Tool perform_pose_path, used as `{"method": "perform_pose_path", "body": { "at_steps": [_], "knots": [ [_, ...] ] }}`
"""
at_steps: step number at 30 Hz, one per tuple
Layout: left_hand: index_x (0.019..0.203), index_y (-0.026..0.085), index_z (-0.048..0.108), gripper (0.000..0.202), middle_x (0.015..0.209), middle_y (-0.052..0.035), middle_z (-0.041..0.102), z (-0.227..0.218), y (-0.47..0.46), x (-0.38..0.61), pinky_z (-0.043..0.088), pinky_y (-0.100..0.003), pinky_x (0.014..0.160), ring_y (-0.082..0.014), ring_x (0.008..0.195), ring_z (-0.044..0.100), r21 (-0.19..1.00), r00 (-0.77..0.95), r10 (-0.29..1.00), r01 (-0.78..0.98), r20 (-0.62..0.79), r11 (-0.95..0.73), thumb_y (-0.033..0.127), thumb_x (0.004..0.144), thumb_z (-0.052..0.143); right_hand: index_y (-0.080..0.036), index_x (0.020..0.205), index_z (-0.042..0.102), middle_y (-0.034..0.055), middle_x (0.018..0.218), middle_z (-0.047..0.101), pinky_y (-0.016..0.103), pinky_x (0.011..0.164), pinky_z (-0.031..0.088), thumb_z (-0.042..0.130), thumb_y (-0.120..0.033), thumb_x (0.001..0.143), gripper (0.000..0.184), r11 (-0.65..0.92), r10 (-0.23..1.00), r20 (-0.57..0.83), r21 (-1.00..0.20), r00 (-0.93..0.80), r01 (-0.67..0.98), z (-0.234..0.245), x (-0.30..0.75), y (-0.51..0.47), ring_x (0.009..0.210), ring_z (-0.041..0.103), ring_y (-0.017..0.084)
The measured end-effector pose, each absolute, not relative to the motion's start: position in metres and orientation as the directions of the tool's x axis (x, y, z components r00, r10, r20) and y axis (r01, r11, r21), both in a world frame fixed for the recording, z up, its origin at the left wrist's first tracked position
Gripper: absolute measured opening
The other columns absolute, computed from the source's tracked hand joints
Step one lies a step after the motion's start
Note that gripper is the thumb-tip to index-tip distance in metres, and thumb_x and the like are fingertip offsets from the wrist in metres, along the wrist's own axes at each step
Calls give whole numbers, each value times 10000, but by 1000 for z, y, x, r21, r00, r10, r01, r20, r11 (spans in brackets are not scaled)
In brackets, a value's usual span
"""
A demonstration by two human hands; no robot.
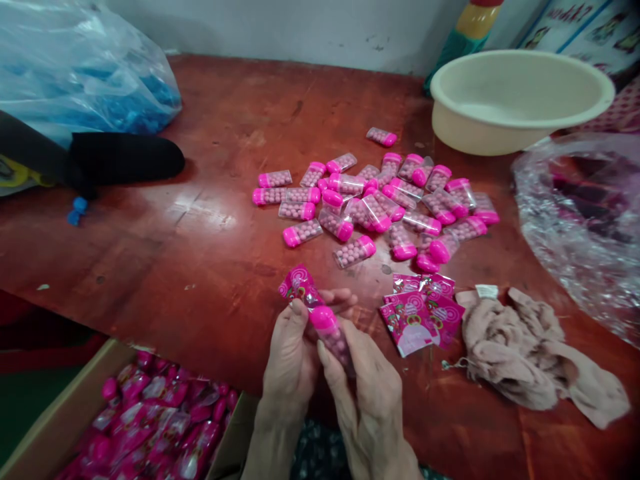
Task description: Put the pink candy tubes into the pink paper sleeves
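Observation:
My left hand pinches a shiny pink printed wrapper sleeve between thumb and fingers. In my right hand is a small clear candy tube with a bright pink cap, filled with pale pink balls. The capped end points up and left, touching or very near the sleeve's lower end; whether it is inside, I cannot tell. Beyond my hands lies a loose spread of similar candy tubes. Right of my hands, several flat pink wrapper sleeves lie in a small overlapping pile.
A cardboard box at lower left holds many pink wrapped tubes. A beige cloth lies at right near a clear plastic bag. A cream basin and a bottle stand behind; a blue-filled bag is at far left.

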State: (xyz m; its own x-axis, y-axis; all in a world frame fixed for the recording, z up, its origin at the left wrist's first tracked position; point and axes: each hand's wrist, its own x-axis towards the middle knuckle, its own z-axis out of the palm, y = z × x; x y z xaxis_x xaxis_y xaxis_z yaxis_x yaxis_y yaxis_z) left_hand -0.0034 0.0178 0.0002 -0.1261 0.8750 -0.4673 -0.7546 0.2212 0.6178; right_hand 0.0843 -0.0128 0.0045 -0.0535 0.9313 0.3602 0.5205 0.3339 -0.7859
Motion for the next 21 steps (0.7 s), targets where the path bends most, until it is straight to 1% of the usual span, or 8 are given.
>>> {"method": "perform_pose_path", "body": {
  "at_steps": [3,4,7,9,12,15,19,21],
  "knots": [
    [821,130,694,301,911,-108,729,-2,15,-4,474,-343,921,-242,1013,636,629,-121,876,-742,-466,232,421,769,635,-112,1149,558,110,931,681,288,716,535,504,-164,879,281,284,950,309,-823,-32,492,1,86,-12,820,649,203],
    [819,136,694,285,894,-102,734,-2,15,-4,472,-334,921,-234,1017,635,623,-119,872,-746,-475,237,411,766,643,-125,1161,557,102,955,680,280,735,528,506,-169,878,290,245,965,260,-856,-32,454,1,86,-12,836,649,197],
    [848,169,689,296,878,-88,743,-1,14,-2,483,-338,895,-229,971,658,583,-108,848,-770,-519,260,444,743,657,-209,1178,557,40,1001,670,239,753,506,501,-216,893,290,15,996,-6,-973,-91,232,7,90,-7,841,641,159],
    [892,186,683,349,925,-91,740,0,14,0,484,-350,890,-237,970,659,560,-89,835,-780,-542,280,487,717,663,-252,1143,577,-4,926,664,207,696,492,497,-269,903,254,-163,970,-174,-984,-169,76,12,93,-3,767,623,132],
    [964,184,672,439,985,-105,727,4,15,3,480,-371,895,-258,1013,637,562,-60,836,-765,-546,313,531,695,660,-236,1016,623,-34,725,608,184,575,444,510,-336,895,194,-295,934,-282,-955,-219,-27,15,97,3,614,546,108],
    [962,146,676,444,958,-133,729,5,17,3,495,-362,860,-267,976,650,619,-58,840,-704,-540,349,520,725,637,-213,982,614,-26,710,593,193,561,422,502,-351,892,199,-291,937,-291,-956,-194,24,11,99,2,607,533,113],
    [847,133,696,282,870,-120,743,6,19,-2,497,-347,837,-252,921,668,696,-86,868,-638,-489,329,395,798,603,-228,1062,575,-2,802,636,220,627,439,470,-302,899,207,-218,943,-269,-945,-198,245,5,98,-4,686,586,140],
    [812,131,702,261,845,-113,746,6,19,-5,497,-351,829,-249,911,669,710,-71,876,-619,-478,337,358,825,575,-229,1084,567,17,875,651,235,667,454,470,-285,893,222,-199,940,-271,-930,-208,310,4,97,-6,744,609,157]
  ]
}}
